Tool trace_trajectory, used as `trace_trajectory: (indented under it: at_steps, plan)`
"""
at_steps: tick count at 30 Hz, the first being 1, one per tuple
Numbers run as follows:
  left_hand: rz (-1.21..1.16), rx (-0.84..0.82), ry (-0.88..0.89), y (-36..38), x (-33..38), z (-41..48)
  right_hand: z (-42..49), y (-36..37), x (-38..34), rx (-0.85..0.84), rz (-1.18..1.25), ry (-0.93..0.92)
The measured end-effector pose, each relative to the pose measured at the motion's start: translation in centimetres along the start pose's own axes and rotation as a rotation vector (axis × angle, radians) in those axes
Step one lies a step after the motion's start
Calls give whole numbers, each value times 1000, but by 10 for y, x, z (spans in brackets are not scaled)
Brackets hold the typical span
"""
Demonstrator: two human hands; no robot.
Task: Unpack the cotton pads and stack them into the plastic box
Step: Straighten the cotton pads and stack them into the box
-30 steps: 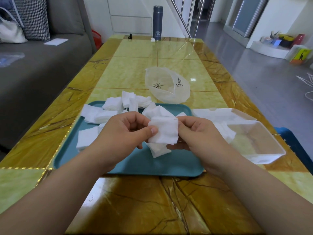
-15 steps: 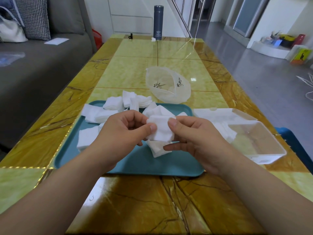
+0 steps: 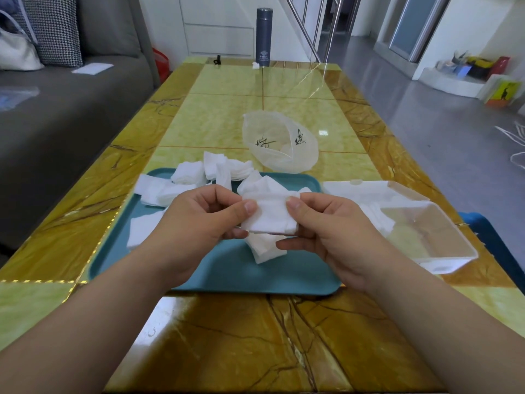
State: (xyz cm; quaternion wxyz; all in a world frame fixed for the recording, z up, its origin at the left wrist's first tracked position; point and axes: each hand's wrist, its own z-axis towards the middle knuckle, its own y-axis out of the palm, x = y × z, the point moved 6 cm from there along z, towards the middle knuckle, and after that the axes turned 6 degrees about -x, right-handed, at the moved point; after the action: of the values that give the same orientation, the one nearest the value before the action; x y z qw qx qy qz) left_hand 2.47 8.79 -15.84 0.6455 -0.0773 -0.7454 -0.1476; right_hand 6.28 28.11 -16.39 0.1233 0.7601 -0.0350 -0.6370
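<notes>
Above the teal tray (image 3: 227, 268), my left hand (image 3: 199, 226) and my right hand (image 3: 326, 226) pinch a small stack of white cotton pads (image 3: 271, 216) from either side, thumbs on top. Loose cotton pads (image 3: 216, 173) lie scattered over the tray's far and left parts, and a few more (image 3: 265, 248) lie under my hands. The clear plastic box (image 3: 426, 237) stands open to the right of the tray, its lid (image 3: 369, 191) folded back; some pads (image 3: 375, 216) rest at its left end. The emptied plastic bag (image 3: 279, 145) lies beyond the tray.
A yellow and brown marble table (image 3: 255, 336) carries everything. A dark flask (image 3: 263, 36) stands at its far end. A grey sofa (image 3: 56, 109) runs along the left. A blue object (image 3: 488, 237) sits at the table's right edge by the box.
My right hand has shifted its grip, the thumb sliding onto the top of the stack. The stack has turned flatter and sits squarely between both thumbs.
</notes>
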Motion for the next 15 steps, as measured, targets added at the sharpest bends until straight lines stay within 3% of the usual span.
trace_trajectory:
  at_steps: [7, 10, 15]
  plan:
    - [-61, -17, 17, -2, 12, -3, 1, -14, 4, 144, -82, -1]
    - [5, -82, 39, 6, 15, -6, 1, -9, 3, 121, -89, -13]
    - [164, -23, 63, 10, 8, -3, -1, 2, 1, 45, -93, -13]
